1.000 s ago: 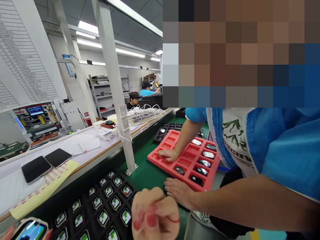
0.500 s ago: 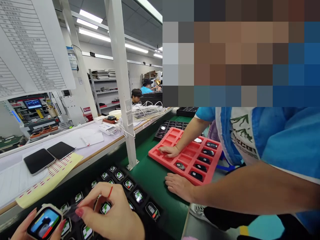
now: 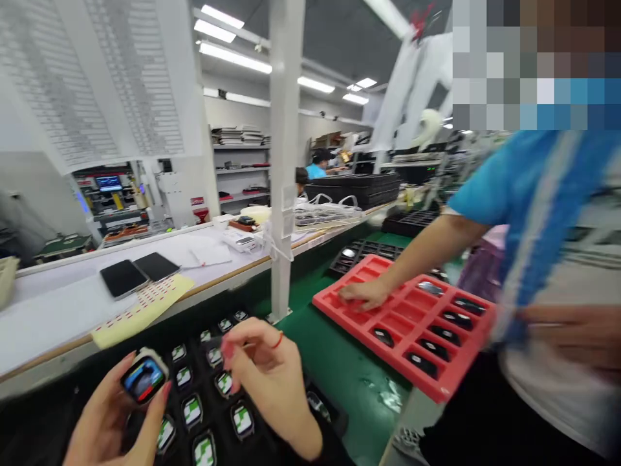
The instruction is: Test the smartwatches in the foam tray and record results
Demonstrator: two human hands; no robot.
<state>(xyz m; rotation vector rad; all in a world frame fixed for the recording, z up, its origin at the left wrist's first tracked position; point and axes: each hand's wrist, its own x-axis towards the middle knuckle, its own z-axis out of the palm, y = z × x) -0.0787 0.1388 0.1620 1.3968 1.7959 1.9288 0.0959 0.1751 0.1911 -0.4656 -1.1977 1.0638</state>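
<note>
My left hand [image 3: 111,414] holds a smartwatch body [image 3: 143,377] with a lit, coloured screen, gripped by the fingertips at its edges. My right hand [image 3: 272,382] hovers just right of it with the fingers curled and pinched together; what they hold, if anything, I cannot make out. Both hands are above a black tray [image 3: 262,446] with several watch bodies [image 3: 192,410] showing green and white screens.
A co-worker in a blue shirt [image 3: 533,194] stands at the right with a hand [image 3: 361,294] on a red tray [image 3: 359,317] of dark watch bodies on the green mat [image 3: 349,375]. A white post [image 3: 284,162] rises behind. Two phones [image 3: 138,272] and a yellow sticker sheet [image 3: 145,307] lie on the white shelf.
The view swung left and the co-worker's near hand came off the mat. My left hand lifted the watch higher, and my right hand drew up and away from it.
</note>
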